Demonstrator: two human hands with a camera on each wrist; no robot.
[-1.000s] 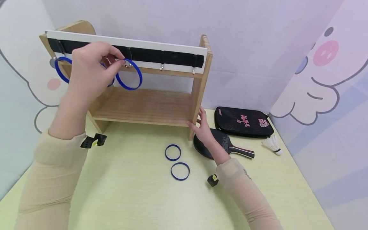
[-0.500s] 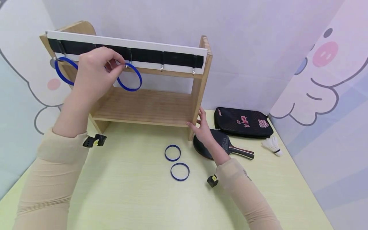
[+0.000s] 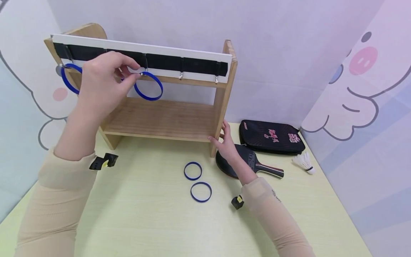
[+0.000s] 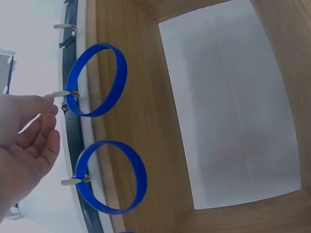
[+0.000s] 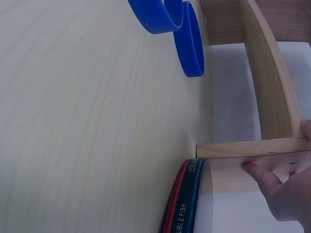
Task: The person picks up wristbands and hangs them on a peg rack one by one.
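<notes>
My left hand (image 3: 104, 80) is up at the shelf's hook rail, its thumb and forefinger pinching the tip of a metal hook (image 4: 60, 94). On that hook hangs a blue ring (image 4: 120, 87), slipped back from the fingertips. Another blue ring (image 4: 141, 177) dangles from the neighbouring hook, and a blue ring (image 3: 66, 79) shows at the far left, partly behind the wrist. Low on the wooden shelf (image 3: 160, 119), my right hand (image 3: 227, 144) grips the right side panel (image 5: 257, 148), thumb against the wood. Two blue rings lie on the table, one farther (image 3: 193, 179), one nearer (image 3: 201, 201).
Beneath the right forearm lies a black table tennis bat (image 3: 248, 156). Behind it are a black zipped case (image 3: 273, 137) and a white shuttlecock (image 3: 303, 161). Bare hooks, one inner (image 3: 181, 75) and one at the right end (image 3: 216, 79), stick out from the rail.
The blue ring at the left fingertips has moved slightly right and now hangs on the hook. The left fingers have gone from the ring to the hook tip. The right hand stays still.
</notes>
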